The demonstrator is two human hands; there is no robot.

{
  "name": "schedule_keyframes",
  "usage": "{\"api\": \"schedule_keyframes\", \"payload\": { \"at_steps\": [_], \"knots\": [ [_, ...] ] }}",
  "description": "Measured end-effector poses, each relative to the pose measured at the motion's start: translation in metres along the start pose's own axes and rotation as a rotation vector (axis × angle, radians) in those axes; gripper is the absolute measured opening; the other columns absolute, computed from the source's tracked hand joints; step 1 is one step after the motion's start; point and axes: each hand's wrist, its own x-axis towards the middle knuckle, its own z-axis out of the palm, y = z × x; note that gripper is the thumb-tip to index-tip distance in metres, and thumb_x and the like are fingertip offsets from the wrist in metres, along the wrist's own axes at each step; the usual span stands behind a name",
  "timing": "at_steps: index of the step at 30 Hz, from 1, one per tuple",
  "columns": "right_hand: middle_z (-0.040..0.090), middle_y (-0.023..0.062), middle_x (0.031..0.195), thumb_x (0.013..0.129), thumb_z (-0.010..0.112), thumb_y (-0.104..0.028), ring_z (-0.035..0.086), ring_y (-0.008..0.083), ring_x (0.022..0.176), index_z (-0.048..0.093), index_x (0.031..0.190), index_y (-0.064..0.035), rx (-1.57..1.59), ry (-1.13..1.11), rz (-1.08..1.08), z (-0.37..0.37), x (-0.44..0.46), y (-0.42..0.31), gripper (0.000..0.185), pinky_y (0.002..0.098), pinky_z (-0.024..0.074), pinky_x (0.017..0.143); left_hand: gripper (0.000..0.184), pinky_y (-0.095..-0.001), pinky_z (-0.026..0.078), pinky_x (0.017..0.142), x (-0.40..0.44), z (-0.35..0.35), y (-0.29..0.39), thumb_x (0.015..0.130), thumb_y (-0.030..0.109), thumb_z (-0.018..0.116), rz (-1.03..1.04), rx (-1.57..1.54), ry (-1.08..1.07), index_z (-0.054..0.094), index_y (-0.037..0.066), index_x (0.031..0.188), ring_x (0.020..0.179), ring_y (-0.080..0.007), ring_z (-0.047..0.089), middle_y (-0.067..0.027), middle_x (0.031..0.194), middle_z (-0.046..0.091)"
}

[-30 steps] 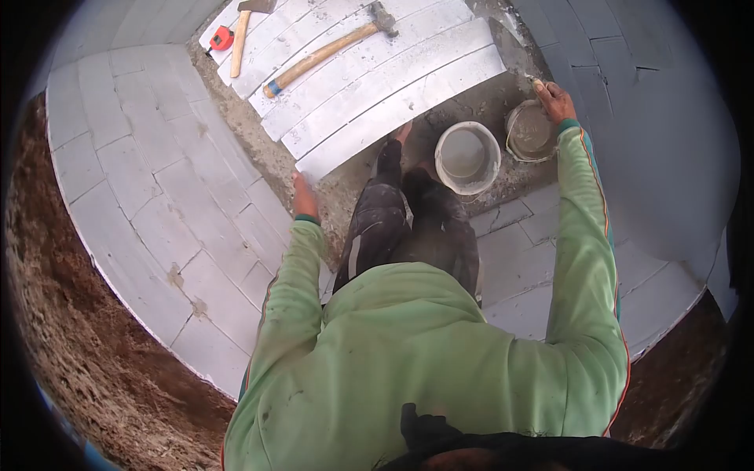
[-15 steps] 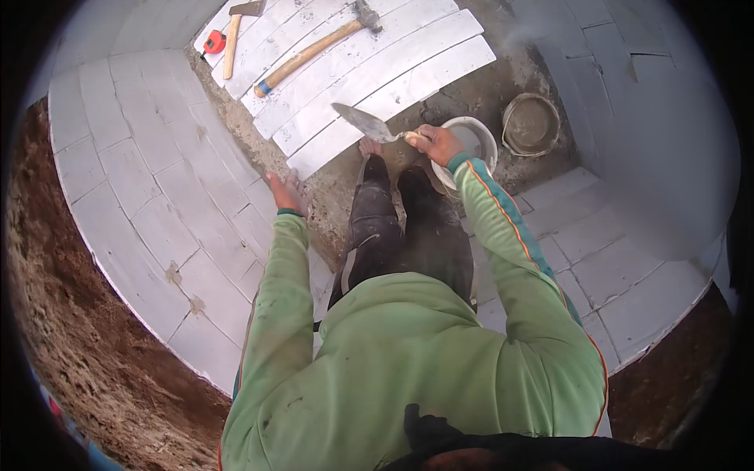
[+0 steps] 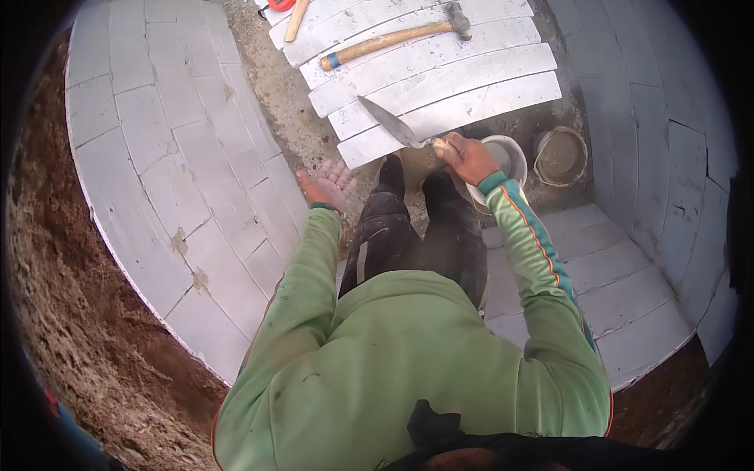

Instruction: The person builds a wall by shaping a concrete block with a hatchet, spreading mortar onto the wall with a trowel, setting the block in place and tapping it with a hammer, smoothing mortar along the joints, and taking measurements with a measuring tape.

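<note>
My right hand (image 3: 470, 159) is closed round the wooden handle of a pointed trowel (image 3: 390, 123). The trowel's blade points up and left, over the nearest of the white blocks (image 3: 448, 124). Just behind that hand stands a white bucket (image 3: 514, 157), partly hidden by the hand and sleeve. My left hand (image 3: 331, 185) is empty, palm up with the fingers spread, beside the left block wall and near the lower left corner of the white blocks. Its palm looks dusty with pale powder.
On the white blocks lie a hammer (image 3: 400, 45) with a wooden handle, another wooden handle (image 3: 296, 20) and a red tape measure (image 3: 280, 4). A second bucket (image 3: 561, 156) holds grey material. Block walls (image 3: 165, 149) enclose me, with brown soil (image 3: 110, 314) outside the left one.
The view has shifted, so the blocks and tools sit further right and higher. My left hand has turned palm up and spread its fingers. My right hand still holds the trowel.
</note>
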Motion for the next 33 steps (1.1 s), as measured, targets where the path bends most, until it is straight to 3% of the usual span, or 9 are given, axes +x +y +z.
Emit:
{"api": "schedule_keyframes", "payload": {
  "at_steps": [5, 8, 10, 16, 22, 24, 27, 30, 33],
  "knots": [
    [0.07, 0.0268, 0.105, 0.095, 0.059, -0.054, 0.066, 0.0439, 0.106, 0.069, 0.117, -0.0073, 0.018, 0.045, 0.166, 0.069, 0.051, -0.021, 0.052, 0.0509, 0.0502, 0.092, 0.11, -0.0592, 0.022, 0.119, 0.01, 0.004, 0.011, 0.089, 0.088, 0.019, -0.059, 0.025, -0.016, 0.019, 0.004, 0.161, 0.15, -0.042, 0.024, -0.0232, 0.165, 0.023],
    [0.068, 0.0167, 0.08, 0.095, 0.063, -0.052, 0.066, 0.0334, 0.077, 0.068, 0.108, -0.0035, 0.069, 0.211, 0.352, -0.037, 0.035, 0.065, 0.051, 0.0432, 0.0501, 0.074, 0.109, -0.0589, 0.022, 0.119, 0.025, 0.003, 0.018, 0.09, 0.087, 0.021, -0.121, 0.146, -0.109, 0.018, 0.006, 0.162, 0.15, -0.0429, 0.023, -0.023, 0.166, 0.021],
    [0.063, 0.0096, 0.074, 0.095, 0.064, -0.051, 0.058, 0.0201, 0.069, 0.068, 0.1, -0.0031, 0.025, 0.365, 0.345, -0.118, 0.008, 0.123, 0.048, 0.0387, 0.0491, 0.07, 0.107, -0.0589, 0.022, 0.119, 0.03, 0.002, 0.024, 0.09, 0.086, 0.023, -0.163, 0.211, -0.126, 0.017, 0.006, 0.162, 0.15, -0.043, 0.023, -0.0225, 0.167, 0.02],
    [0.059, 0.0029, 0.068, 0.094, 0.066, -0.054, 0.054, 0.0108, 0.057, 0.064, 0.087, -0.0053, 0.03, 0.774, 0.827, -0.238, -0.045, 0.179, 0.049, 0.0305, 0.0435, 0.051, 0.104, -0.0611, 0.021, 0.118, 0.048, 0.005, 0.036, 0.092, 0.084, 0.024, -0.245, 0.343, -0.169, 0.016, 0.009, 0.163, 0.151, -0.0398, 0.024, -0.0181, 0.168, 0.021],
    [0.063, 0.0141, 0.076, 0.096, 0.066, -0.044, 0.063, 0.0258, 0.075, 0.065, 0.095, -0.0028, -0.015, 0.572, 0.276, -0.086, -0.024, 0.037, 0.042, 0.041, 0.0485, 0.07, 0.098, -0.0669, 0.016, 0.117, 0.068, 0.027, 0.032, 0.093, 0.083, 0.027, -0.326, 0.311, -0.119, 0.019, 0.015, 0.163, 0.15, -0.0369, 0.03, -0.0136, 0.166, 0.027],
    [0.063, 0.0187, 0.079, 0.097, 0.065, -0.043, 0.063, 0.035, 0.076, 0.065, 0.096, -0.003, -0.185, 0.375, 0.211, -0.045, -0.023, 0.064, 0.04, 0.0436, 0.0488, 0.073, 0.099, -0.0697, 0.016, 0.116, 0.075, 0.032, 0.033, 0.093, 0.082, 0.031, -0.343, 0.28, -0.073, 0.022, 0.013, 0.162, 0.149, -0.0363, 0.031, -0.0135, 0.165, 0.029],
    [0.066, 0.0251, 0.087, 0.096, 0.064, -0.044, 0.065, 0.0435, 0.084, 0.065, 0.1, -0.0016, -0.008, 0.576, 0.524, -0.046, -0.033, 0.105, 0.043, 0.047, 0.0498, 0.076, 0.096, -0.0607, 0.02, 0.119, 0.08, 0.035, 0.04, 0.096, 0.076, 0.034, -0.247, 0.389, 0.105, 0.022, 0.007, 0.161, 0.15, -0.0369, 0.028, -0.0142, 0.165, 0.029],
    [0.07, 0.0246, 0.093, 0.096, 0.063, -0.039, 0.067, 0.0439, 0.086, 0.066, 0.111, -0.0002, -0.044, 1.037, 0.73, -0.061, -0.026, 0.105, 0.042, 0.0508, 0.0501, 0.08, 0.085, -0.0513, 0.023, 0.121, 0.087, 0.053, 0.081, 0.099, 0.053, 0.052, 0.499, 0.866, 0.151, 0.023, -0.001, 0.158, 0.15, -0.0414, 0.025, -0.0225, 0.164, 0.024],
    [0.067, 0.0229, 0.115, 0.095, 0.061, -0.029, 0.063, 0.0436, 0.096, 0.061, 0.129, -0.0007, -0.276, 1.159, 0.5, -0.065, 0.007, 0.07, 0.045, 0.0498, 0.0494, 0.089, 0.083, -0.0525, 0.025, 0.12, 0.1, 0.113, 0.146, 0.095, 0.032, 0.068, 1.122, 1.184, 0.136, 0.025, -0.004, 0.156, 0.149, -0.0444, 0.026, -0.0289, 0.163, 0.019]
  ]
}}
